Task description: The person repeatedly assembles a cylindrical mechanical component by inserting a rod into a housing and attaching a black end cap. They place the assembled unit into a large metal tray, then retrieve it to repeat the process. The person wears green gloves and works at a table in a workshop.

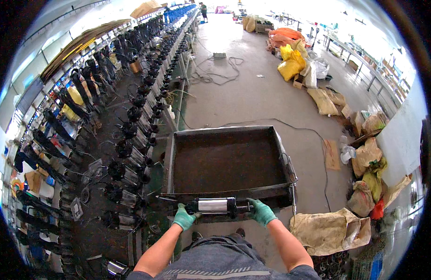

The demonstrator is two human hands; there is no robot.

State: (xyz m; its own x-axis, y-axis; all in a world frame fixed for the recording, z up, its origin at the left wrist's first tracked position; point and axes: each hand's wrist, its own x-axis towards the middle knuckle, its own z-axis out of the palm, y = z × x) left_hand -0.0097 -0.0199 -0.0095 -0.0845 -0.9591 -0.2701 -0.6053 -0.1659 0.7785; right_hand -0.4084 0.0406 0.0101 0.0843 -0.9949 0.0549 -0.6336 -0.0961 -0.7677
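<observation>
A silver cylinder (212,206) with black end caps, much like a motor, lies level across the near rim of a metal tank. My left hand (183,218), in a green glove, is closed round its black left end. At the other side, my right hand (262,213), gloved the same way, grips the thin shaft end. The rectangular tank (170,163) has a dark brown inside; whether that is liquid or bare bottom I cannot tell. Just left of my left hand, a thin pointed rod (166,198) sticks out by the tank's near corner.
Left of the tank stands a long row of similar silver cylinders (136,172) with black ends. Black cable bundles (52,140) hang beyond them. A dark cable (313,133) crosses the floor behind the tank. Sacks (332,231) lie along the right, and a person (204,11) stands far off.
</observation>
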